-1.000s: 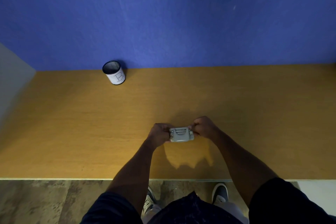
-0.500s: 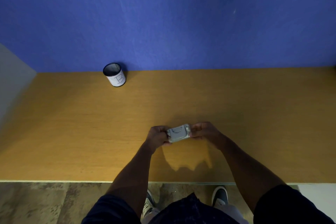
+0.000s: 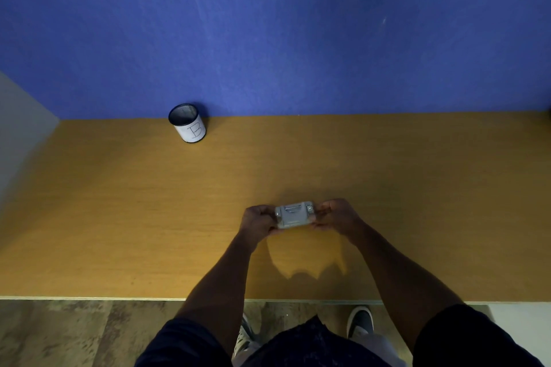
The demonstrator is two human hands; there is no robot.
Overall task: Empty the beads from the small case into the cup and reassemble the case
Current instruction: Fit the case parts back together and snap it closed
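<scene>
Now both hands (image 3: 293, 217) grip closed case (image 3: 294, 214), raised and levelled vs 0.5 s ago.

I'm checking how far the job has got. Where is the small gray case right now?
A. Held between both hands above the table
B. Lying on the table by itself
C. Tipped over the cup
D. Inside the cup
A: the left hand and right hand grip opposite ends of the case, far from the cup by the wall.
</scene>
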